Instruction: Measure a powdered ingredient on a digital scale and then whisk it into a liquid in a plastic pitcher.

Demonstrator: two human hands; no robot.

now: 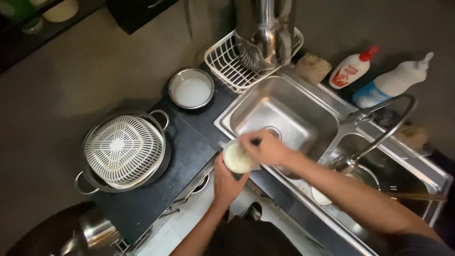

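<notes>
Holding small round pale cup (238, 159), creamy inside, over sink (303, 102) edge.

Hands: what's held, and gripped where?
Left hand holds a small pale bowl from below, at its underside and near rim, at the sink's front edge. Right hand lies over the bowl's top; any item in it cannot be told.

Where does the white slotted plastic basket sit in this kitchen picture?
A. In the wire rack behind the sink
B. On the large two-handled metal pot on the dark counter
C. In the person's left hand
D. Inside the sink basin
B: the white slotted basket rests on the two-handled metal pot on the dark counter, left of the sink, while the left hand holds a small pale cup.
</notes>
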